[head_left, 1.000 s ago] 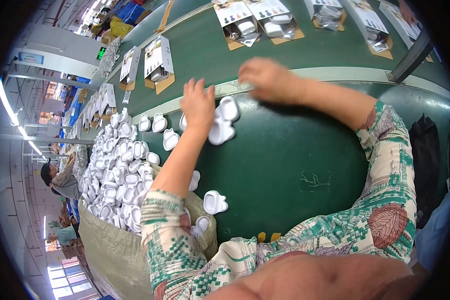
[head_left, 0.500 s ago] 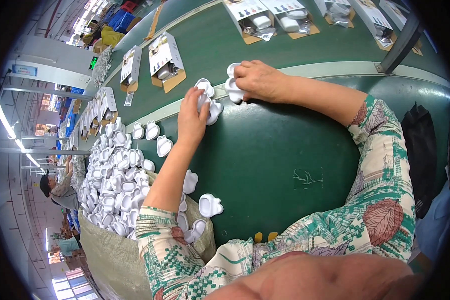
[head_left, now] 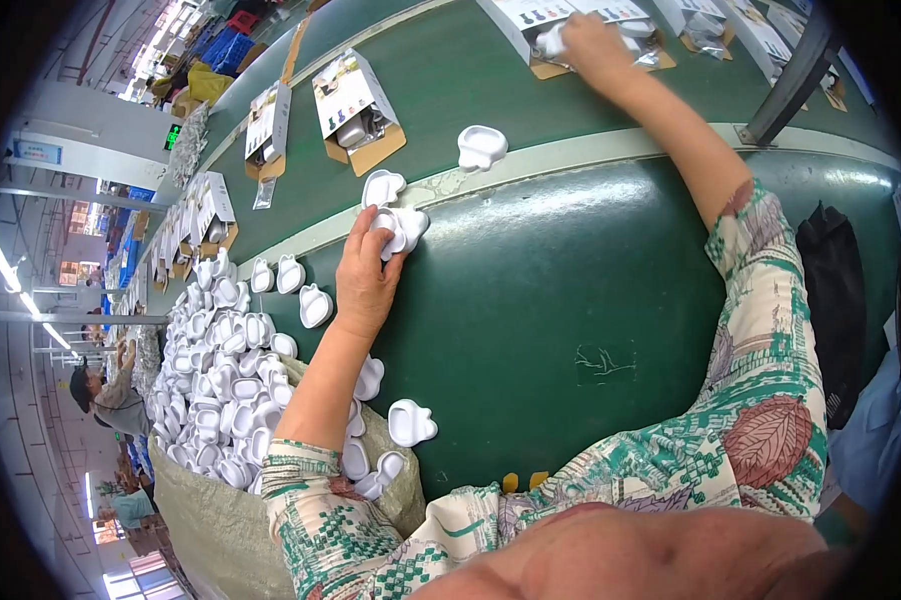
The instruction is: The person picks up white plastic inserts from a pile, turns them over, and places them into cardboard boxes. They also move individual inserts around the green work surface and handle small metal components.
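Evidently light, stiff and smooth, the white plastic shells (head_left: 395, 228) should be taken by their rims. Left hand (head_left: 362, 280) is closed on a small stack of them at the near edge of the green conveyor (head_left: 530, 300). Right hand (head_left: 592, 42), far right, presses another white piece into an open carton (head_left: 545, 25); its grip cannot be told. Loose shells fill the sack (head_left: 215, 380) at left.

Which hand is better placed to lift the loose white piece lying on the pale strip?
Probably the left hand: it rests closer to the white piece, though it holds white pieces. The right hand is busy at the open box.
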{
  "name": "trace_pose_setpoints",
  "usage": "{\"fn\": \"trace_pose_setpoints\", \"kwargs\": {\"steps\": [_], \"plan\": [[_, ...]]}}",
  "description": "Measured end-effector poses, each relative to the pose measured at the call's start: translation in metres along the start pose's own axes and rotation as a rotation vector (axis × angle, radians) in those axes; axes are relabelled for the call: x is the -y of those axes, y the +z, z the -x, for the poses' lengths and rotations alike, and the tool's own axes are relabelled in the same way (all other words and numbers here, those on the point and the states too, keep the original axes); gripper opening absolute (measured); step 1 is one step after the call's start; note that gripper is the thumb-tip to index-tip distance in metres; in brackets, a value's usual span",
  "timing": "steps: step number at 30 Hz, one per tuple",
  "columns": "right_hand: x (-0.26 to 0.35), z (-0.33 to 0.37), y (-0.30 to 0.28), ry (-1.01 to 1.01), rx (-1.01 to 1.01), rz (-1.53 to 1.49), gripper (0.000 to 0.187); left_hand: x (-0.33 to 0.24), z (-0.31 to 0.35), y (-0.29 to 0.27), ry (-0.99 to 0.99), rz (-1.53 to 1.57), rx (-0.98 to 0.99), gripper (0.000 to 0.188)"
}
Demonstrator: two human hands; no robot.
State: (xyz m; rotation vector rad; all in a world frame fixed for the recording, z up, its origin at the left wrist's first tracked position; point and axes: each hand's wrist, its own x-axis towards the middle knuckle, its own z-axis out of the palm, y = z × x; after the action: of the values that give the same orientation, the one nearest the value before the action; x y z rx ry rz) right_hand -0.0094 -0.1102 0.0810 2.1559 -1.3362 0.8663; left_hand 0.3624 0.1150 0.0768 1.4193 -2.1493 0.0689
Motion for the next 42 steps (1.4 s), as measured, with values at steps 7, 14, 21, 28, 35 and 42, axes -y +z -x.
{"fn": "trace_pose_setpoints", "kwargs": {"steps": [7, 14, 21, 28, 35, 42], "plan": [[0.024, -0.010, -0.013, 0.020, -0.165, -0.109, 0.015, -0.002, -0.022, -0.020, 0.260, -0.258, -0.118, 0.025], [0.122, 0.029, -0.034, -0.425, 0.182, -0.504, 0.023, -0.010, -0.103, -0.005, 0.332, -0.279, -0.317, 0.019], [0.128, 0.029, -0.012, -0.382, 0.208, -0.377, 0.018, 0.006, -0.162, 0.052, 0.402, -0.408, -0.245, 0.007], [0.135, 0.028, -0.006, -0.395, 0.133, -0.398, 0.019, -0.007, -0.189, 0.081, 0.146, -0.421, -0.144, 0.019], [0.136, 0.030, -0.007, -0.415, 0.095, -0.516, 0.019, -0.020, -0.160, 0.061, 0.209, -0.076, -0.198, 0.023], [0.146, 0.027, -0.006, -0.420, 0.085, -0.550, 0.018, -0.006, -0.064, -0.009, 0.127, -0.154, -0.017, 0.024]]}}
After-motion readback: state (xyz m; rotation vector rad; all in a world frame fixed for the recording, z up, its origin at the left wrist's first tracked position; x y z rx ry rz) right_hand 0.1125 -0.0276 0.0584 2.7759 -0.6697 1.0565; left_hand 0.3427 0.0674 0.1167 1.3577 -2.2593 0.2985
